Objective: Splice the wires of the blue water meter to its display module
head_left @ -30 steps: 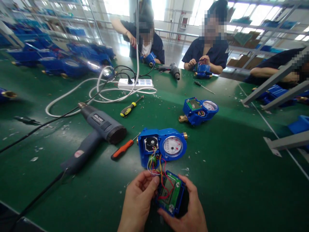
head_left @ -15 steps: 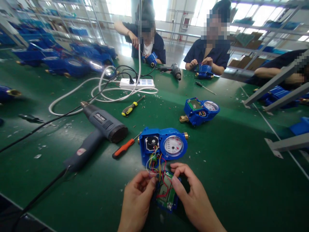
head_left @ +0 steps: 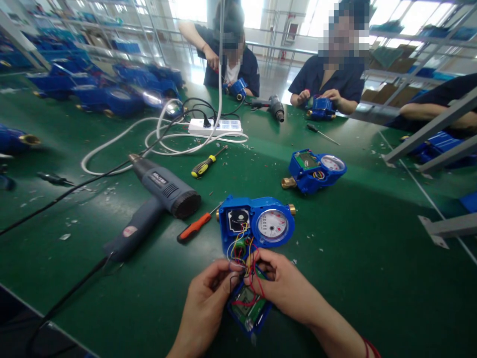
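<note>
Green bench (head_left: 365,253); on it, just beyond the person's hands, a blue meter (head_left: 254,224). Stage, as I judge it: partway — compartment (head_left: 224,229) uncovered, board outside; how much is left I cannot say. Long axis runs side to side, compartment left, dial (head_left: 272,225) right, face upward. Left hand (head_left: 206,293) and right hand (head_left: 288,286) work close together at the circuit board (head_left: 257,315). Smallest, wires (head_left: 250,248): left thumb and forefinger nearly meet, pinching some; right fingers curl among them — firm hold or not, cannot tell.
</note>
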`<control>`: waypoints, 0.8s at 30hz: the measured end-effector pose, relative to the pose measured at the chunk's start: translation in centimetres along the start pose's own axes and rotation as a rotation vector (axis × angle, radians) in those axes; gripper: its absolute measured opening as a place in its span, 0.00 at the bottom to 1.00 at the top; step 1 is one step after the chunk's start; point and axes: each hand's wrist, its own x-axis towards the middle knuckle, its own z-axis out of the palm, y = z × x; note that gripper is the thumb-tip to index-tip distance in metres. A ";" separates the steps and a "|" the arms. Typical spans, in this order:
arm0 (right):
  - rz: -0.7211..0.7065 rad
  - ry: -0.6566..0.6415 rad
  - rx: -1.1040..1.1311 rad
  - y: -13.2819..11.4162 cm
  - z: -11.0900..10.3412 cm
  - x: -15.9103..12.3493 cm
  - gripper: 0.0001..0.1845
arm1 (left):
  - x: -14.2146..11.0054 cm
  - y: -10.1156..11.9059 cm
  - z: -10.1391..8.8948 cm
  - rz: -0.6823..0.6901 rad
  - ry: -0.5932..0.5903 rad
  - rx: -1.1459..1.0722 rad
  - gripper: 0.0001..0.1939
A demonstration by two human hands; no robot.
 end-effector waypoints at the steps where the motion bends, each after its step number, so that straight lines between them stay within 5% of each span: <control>1: 0.024 -0.015 0.105 0.1 0.2 0.1 0.07 | 0.1 0.0 0.0 -0.005 0.001 -0.005 0.10; 8: 0.083 0.049 0.272 0.2 1.2 0.5 0.10 | -0.1 0.8 0.5 0.028 0.053 0.115 0.11; 12: 0.024 0.093 0.159 0.1 1.5 0.3 0.04 | -1.0 1.2 0.2 0.475 0.323 0.525 0.08; 16: -0.018 0.177 0.002 -0.1 1.7 0.1 0.03 | -1.2 1.9 -0.5 0.898 0.183 0.970 0.11; 24: 0.005 0.264 0.098 -0.7 2.4 0.0 0.02 | -0.3 2.7 -0.4 0.930 0.104 1.102 0.08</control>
